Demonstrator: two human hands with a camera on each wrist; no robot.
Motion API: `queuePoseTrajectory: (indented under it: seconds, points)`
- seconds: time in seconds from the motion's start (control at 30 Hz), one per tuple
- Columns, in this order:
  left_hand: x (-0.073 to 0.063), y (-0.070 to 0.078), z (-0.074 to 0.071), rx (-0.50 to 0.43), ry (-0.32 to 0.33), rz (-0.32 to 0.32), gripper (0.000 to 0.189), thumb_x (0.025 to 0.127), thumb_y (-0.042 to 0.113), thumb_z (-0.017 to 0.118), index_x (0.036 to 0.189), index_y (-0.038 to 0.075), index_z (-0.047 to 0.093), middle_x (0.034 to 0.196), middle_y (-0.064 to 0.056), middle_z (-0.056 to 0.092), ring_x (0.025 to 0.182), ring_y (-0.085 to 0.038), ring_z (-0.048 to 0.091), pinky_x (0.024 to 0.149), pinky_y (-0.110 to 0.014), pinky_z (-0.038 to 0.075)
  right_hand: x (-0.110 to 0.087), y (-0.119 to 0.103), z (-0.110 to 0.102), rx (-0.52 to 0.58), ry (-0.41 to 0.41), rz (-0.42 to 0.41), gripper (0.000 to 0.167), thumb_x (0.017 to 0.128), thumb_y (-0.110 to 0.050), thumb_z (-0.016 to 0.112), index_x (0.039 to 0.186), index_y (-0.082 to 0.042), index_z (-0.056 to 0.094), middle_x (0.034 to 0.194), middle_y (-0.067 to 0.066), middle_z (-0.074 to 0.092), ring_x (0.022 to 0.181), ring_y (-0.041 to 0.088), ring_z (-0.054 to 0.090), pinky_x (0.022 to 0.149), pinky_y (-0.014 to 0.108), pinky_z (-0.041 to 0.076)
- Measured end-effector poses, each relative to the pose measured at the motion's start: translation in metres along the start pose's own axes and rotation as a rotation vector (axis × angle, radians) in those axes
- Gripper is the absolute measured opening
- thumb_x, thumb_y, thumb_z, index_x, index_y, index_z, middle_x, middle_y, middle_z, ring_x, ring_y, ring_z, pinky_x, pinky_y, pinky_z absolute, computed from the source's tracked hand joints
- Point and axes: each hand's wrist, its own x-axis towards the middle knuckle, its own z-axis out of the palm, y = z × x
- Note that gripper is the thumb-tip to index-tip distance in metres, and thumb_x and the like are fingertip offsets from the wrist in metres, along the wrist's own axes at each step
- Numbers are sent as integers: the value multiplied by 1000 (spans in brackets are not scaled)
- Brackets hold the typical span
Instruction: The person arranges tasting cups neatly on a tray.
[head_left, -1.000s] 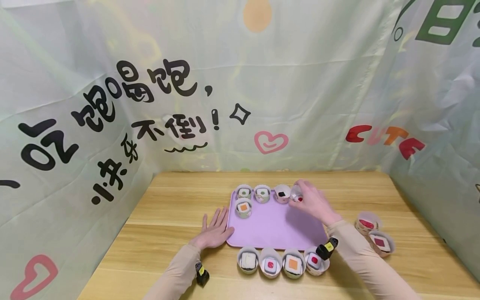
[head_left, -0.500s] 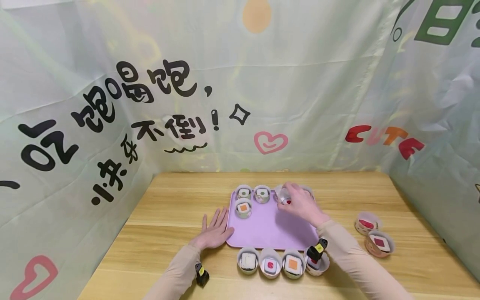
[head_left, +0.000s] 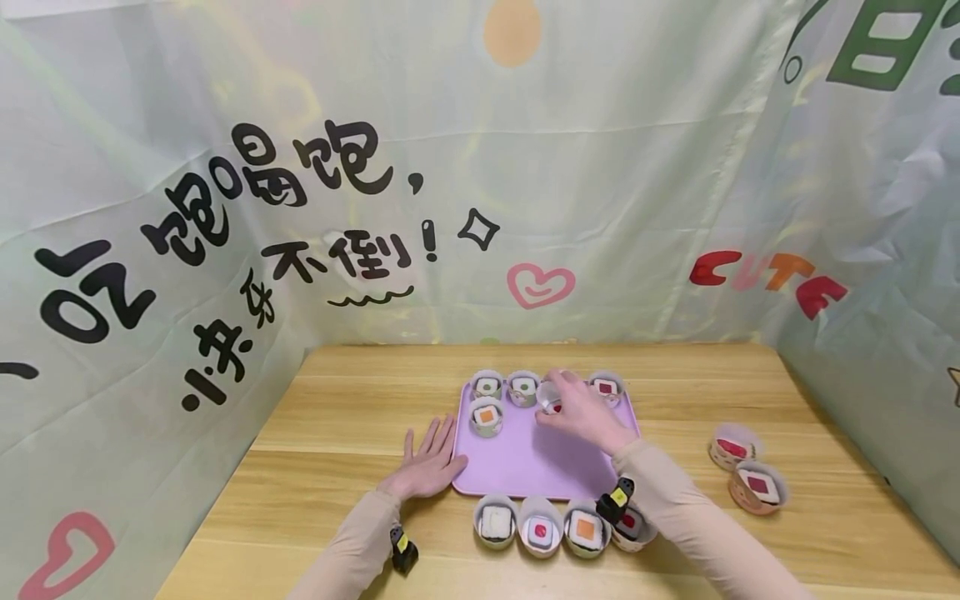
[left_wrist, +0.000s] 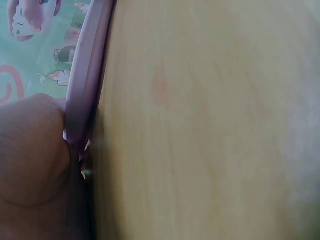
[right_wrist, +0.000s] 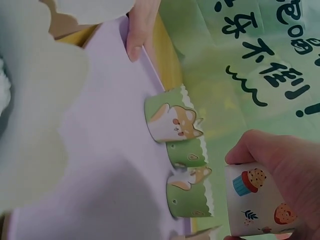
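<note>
My right hand (head_left: 581,412) pinches a small paper cup (head_left: 551,402) between thumb and fingers above the back of the purple tray (head_left: 525,475). Red shows inside it; in the right wrist view this cup (right_wrist: 255,192) has a white wall printed with cupcakes. To its left on the tray stand two paper cups with green-centred sushi pieces (head_left: 523,387) and one with an orange centre (head_left: 486,416). A cup with a dark red centre (head_left: 605,387) is behind the hand to the right. My left hand (head_left: 427,467) lies flat with fingers spread, its thumb at the tray's left rim.
A row of several cups (head_left: 541,530) with sushi pieces stands along the tray's front edge, partly under my right forearm. Two more cups (head_left: 757,487) stand on the wooden table (head_left: 337,400) at the right. A printed cloth (head_left: 600,208) hangs behind.
My right hand has moved left along the back of the tray with the paper cup, uncovering the cup with the dark red centre and covering the black-centred one. My left hand stays put.
</note>
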Motion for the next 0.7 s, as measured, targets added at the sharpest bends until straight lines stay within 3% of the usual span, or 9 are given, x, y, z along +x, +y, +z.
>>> queuePoseTrajectory:
  seconds: [0.23, 0.5, 0.7]
  points:
    - [-1, 1, -1, -3, 1, 1, 72, 106, 50, 32, 162, 11, 10, 172, -2, 0, 160, -27, -2, 122, -64, -14, 4, -7, 9, -10, -5, -15, 68, 82, -30, 79, 137, 0, 53, 131, 27, 61, 113, 46, 63, 102, 67, 46]
    - [0, 0, 1, -3, 6, 5, 72, 106, 49, 33, 162, 10, 11, 172, -3, 1, 160, -28, -2, 122, -64, -14, 9, -14, 17, -4, -35, -7, 64, 82, -30, 80, 133, -3, 54, 129, 25, 62, 99, 39, 69, 87, 54, 58]
    - [-1, 1, 0, -8, 1, 0, 72, 106, 49, 32, 162, 10, 11, 172, -3, 1, 160, -28, -2, 122, -64, -15, 11, -15, 24, -11, -66, -1, 71, 82, -31, 79, 140, -2, 50, 137, 29, 57, 99, 41, 69, 87, 54, 58]
